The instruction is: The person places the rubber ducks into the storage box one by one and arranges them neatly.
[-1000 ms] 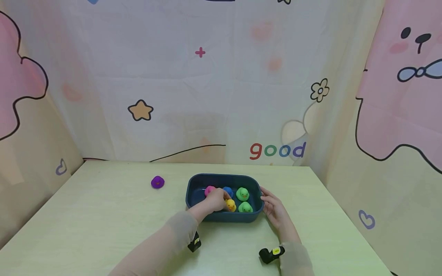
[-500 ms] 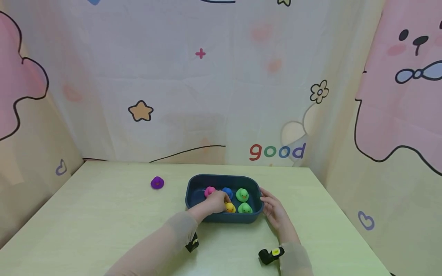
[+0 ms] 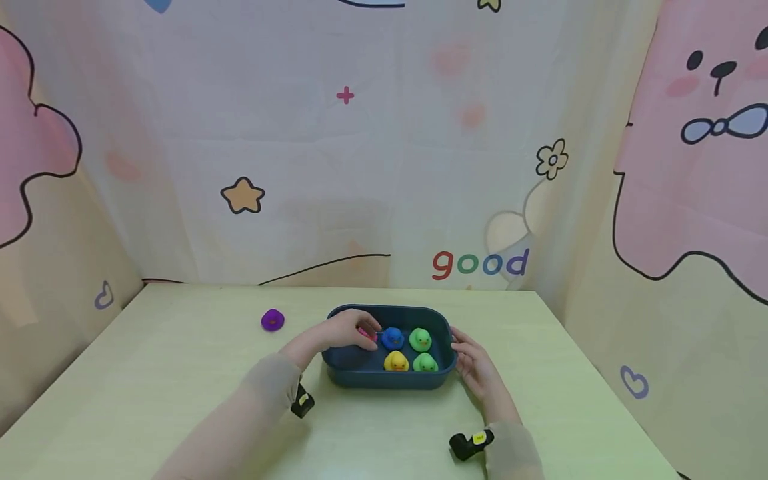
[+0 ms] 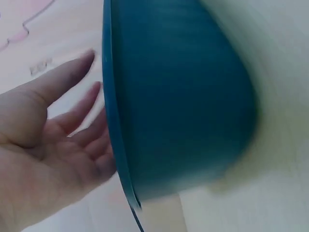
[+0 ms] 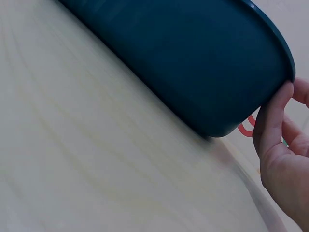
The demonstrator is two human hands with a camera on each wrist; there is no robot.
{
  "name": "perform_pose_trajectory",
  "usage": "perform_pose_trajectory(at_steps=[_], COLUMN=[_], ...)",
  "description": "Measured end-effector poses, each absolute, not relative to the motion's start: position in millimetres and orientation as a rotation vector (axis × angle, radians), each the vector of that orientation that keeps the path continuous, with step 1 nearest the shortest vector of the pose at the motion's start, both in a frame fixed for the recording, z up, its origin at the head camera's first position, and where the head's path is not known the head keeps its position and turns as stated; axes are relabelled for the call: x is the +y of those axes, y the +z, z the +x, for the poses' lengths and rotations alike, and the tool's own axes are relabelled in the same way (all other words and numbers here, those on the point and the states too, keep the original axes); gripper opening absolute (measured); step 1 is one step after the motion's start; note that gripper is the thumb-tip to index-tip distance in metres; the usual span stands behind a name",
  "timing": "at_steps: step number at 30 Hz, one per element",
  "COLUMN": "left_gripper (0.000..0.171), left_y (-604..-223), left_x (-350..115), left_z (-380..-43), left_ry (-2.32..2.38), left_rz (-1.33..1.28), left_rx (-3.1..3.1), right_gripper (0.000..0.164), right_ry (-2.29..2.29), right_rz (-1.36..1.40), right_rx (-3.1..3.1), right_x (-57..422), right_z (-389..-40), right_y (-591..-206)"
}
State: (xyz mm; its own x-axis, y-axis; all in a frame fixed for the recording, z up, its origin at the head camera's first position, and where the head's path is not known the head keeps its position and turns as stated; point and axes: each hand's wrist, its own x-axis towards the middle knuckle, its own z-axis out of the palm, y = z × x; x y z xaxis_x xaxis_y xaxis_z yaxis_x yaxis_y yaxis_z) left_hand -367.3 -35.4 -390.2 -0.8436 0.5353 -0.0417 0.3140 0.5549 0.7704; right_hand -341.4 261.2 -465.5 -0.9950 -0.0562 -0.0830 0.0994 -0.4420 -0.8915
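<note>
A dark blue rectangular tub [image 3: 393, 380] holds several small rubber ducks. My left hand [image 3: 348, 330] reaches over its left rim, fingers spread around a pink duck [image 3: 367, 335] that they partly hide. In the left wrist view, thumb and fingers of the left hand [image 4: 63, 125] stand apart behind the rim. Beside that hand lies a blue duck [image 3: 393, 339], with a yellow duck [image 3: 396, 362] in front and two green ducks [image 3: 421, 340] to the right. My right hand [image 3: 477, 367] touches the tub's right end from outside; its thumb [image 5: 275, 113] rests against the wall below the rim.
A purple duck [image 3: 273, 320] lies on the pale table [image 3: 384, 433] left of the tub. A printed cloth backdrop [image 3: 288, 133] rises behind and at both sides. Each wrist carries a black camera [image 3: 471, 443].
My left hand has moved left from beside the yellow duck to the pink duck, uncovering the yellow and blue ducks. The right hand stays at the tub's end.
</note>
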Motion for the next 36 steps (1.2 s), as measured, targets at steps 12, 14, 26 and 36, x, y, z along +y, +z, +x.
perform_pose_trajectory(at_steps=[12, 14, 26, 36], left_gripper=[0.038, 0.039, 0.051, 0.072], left_y=[-399.9, -403.8, -420.6, -439.1], left_x=[-104.1, -114.9, -161.6, -188.9], left_z=[-389.5, -392.2, -400.6, -405.5], left_ry=[1.805, 1.909, 2.036, 1.932], left_rz=[0.400, 0.246, -0.164, -0.156], left_rx=[2.623, 2.626, 2.572, 2.423], right_gripper=[0.029, 0.029, 0.033, 0.030], right_ry=[-2.579, -2.574, -2.600, -2.597], right_rz=[0.021, 0.013, 0.086, 0.082], right_rx=[1.651, 1.659, 1.629, 1.638], right_x=[264.6, 264.9, 263.0, 260.9], right_z=[-340.6, -340.7, -341.7, -341.7], right_y=[-464.5, -465.4, -466.6, -467.4])
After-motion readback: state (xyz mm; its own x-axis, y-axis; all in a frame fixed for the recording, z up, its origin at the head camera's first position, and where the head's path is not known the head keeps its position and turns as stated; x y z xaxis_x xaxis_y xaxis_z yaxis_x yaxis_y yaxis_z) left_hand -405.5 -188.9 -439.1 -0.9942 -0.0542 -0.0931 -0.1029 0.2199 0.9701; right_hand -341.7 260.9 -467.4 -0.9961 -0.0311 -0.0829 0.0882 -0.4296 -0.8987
